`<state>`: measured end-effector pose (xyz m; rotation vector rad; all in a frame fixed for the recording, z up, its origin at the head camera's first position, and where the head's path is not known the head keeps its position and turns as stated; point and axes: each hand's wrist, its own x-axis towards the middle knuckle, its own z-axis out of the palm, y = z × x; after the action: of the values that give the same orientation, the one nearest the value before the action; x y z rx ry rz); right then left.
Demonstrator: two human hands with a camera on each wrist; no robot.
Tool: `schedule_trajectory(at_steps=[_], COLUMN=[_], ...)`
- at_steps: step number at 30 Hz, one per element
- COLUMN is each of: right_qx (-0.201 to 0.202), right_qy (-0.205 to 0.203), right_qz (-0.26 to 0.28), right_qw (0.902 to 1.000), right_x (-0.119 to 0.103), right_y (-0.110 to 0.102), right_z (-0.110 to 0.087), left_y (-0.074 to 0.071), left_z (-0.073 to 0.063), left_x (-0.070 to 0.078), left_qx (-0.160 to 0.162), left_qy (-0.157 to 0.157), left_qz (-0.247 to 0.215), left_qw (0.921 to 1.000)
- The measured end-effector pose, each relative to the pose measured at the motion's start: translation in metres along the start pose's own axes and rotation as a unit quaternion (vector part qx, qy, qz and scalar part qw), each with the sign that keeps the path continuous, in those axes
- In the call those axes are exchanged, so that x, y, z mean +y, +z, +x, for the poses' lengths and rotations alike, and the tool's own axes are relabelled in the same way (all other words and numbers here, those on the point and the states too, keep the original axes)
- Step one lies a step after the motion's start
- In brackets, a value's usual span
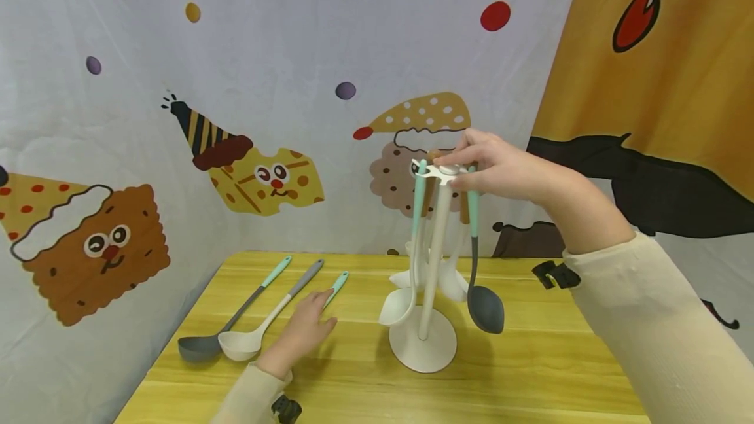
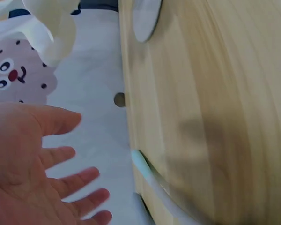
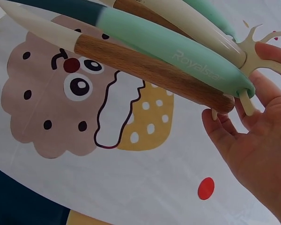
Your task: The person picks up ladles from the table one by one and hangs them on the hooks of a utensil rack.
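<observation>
My right hand [image 1: 503, 165] grips the top of a white utensil rack [image 1: 436, 260], thumb and fingers around its hooked crown. In the right wrist view, a fingertip of that hand touches the end of a wooden handle [image 3: 150, 70]. On the rack hang a dark grey spoon [image 1: 486, 309] with a mint handle, a white ladle-like utensil [image 1: 396, 306] and several others, some wooden-handled. Low over the table, my left hand [image 1: 303, 332] holds nothing, its fingers spread. It is nearest a mint-handled utensil [image 1: 337, 285] with a pale shaft, whose head is hidden.
Left of the left hand lie a white ladle [image 1: 240, 345] with a grey handle and a dark grey ladle [image 1: 199, 349] with a mint handle. The rack's round base [image 1: 423, 345] stands on the wooden table [image 1: 530, 358]. A cartoon-printed cloth [image 1: 353, 38] hangs behind.
</observation>
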<state>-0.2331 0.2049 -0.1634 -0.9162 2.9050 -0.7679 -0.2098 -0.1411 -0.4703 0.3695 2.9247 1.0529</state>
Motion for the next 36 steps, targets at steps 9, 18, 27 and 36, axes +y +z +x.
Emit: schedule_trajectory(at_steps=[9, 18, 27, 36], right_qx=[-0.019, -0.031, -0.027, -0.022], right_qy=[0.025, 0.049, 0.043, 0.033], right_qz=[0.011, 0.002, 0.004, 0.001], right_qw=[0.9994, 0.9983, 0.9987, 0.9992], right_x=[-0.007, -0.011, -0.011, -0.009], right_y=[-0.004, -0.007, -0.005, -0.005], right_z=[0.005, 0.007, 0.007, 0.006], left_y=[-0.003, -0.004, -0.004, 0.001], left_z=[-0.003, -0.005, -0.007, -0.009], left_x=[-0.018, -0.026, -0.037, -0.045], left_qx=[-0.027, -0.050, -0.060, -0.043], left_qy=[-0.056, -0.091, -0.111, -0.109], left_qz=[0.077, 0.084, 0.122, 0.153], left_qw=[0.9952, 0.9911, 0.9845, 0.9813])
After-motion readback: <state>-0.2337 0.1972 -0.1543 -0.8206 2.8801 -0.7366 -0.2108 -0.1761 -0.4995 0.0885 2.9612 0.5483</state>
